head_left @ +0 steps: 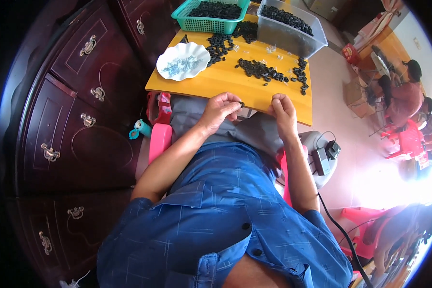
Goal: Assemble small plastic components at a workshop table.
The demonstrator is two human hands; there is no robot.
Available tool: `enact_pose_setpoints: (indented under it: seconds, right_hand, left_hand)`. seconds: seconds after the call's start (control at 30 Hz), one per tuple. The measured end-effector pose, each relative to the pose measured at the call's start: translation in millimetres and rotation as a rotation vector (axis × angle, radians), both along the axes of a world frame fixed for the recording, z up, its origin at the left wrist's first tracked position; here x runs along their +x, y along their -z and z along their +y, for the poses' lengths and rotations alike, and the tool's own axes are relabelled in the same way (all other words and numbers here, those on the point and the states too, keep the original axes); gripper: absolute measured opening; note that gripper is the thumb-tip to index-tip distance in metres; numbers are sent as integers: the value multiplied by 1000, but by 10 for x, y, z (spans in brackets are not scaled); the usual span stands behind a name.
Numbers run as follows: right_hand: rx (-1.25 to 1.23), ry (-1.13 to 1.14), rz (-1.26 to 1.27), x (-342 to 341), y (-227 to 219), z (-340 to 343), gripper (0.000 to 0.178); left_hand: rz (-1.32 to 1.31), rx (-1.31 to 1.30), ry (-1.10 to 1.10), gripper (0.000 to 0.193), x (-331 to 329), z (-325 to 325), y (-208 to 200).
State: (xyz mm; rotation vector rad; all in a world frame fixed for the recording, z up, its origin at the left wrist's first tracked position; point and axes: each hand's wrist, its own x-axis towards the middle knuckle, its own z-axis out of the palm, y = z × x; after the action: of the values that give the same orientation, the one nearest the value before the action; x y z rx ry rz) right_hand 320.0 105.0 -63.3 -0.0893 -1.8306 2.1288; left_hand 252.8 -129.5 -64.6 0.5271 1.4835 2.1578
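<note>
My left hand is at the table's near edge, thumb and fingers pinched on a small black ring-like part. To its right, my right hand is closed in a pinch; whatever its fingertips hold is too small to make out. The two hands are a short way apart. Beyond them, loose black parts lie in clusters on the yellow table, with small clear pieces scattered among them. A white scalloped dish of small clear pieces sits at the table's left.
At the table's far side stand a green basket and a clear plastic bin, both with black parts. Dark wooden drawers line the left. A white stool with black adapters is at my right. Other people sit farther right.
</note>
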Motion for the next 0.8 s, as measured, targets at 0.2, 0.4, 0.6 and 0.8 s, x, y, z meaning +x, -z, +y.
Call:
enact_pose_setpoints:
  seconds: [0.2, 0.4, 0.6, 0.8]
  right_hand:
    - [58, -121, -8, 51, -70, -72, 19]
    - [32, -225, -18, 80, -107, -103, 19]
    - [-41, -324, -41, 121, -128, -180, 18]
    - [-91, -376, -71, 145, -141, -204, 19]
  left_hand:
    - [18, -21, 52, 13, 37, 72, 71]
    - [39, -41, 34, 12, 72, 50, -25]
    - [79, -24, 44, 12, 143, 51, -151]
    - [129, -29, 54, 11, 179, 86, -192]
